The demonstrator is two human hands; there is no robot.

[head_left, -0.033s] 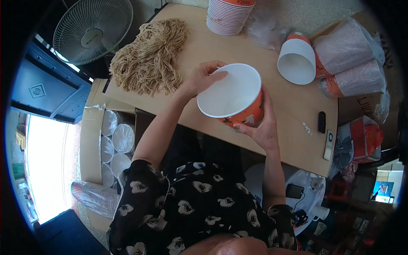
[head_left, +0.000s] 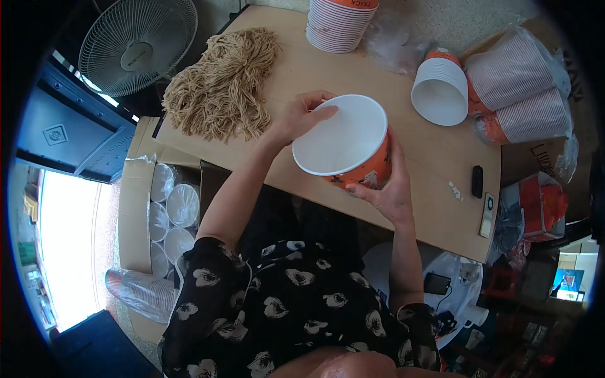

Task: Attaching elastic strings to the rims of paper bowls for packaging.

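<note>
Look, the left hand [head_left: 300,120] pinches the orange-patterned white tub [head_left: 345,138] at its rim over the worktop [head_left: 315,69], the right hand [head_left: 392,192] wrapping fingers round its side (tan cords [head_left: 220,88] lie heaped to the left), seemingly a steadying step whose next move calls for gentle, even pressure.

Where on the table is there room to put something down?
On the tabletop, one bare patch lies between the beige yarn bundle, the far tub stack and the held paper tub. Another lies between the right hand and white scraps. The far right corner is crowded with plastic-wrapped tub stacks.
</note>
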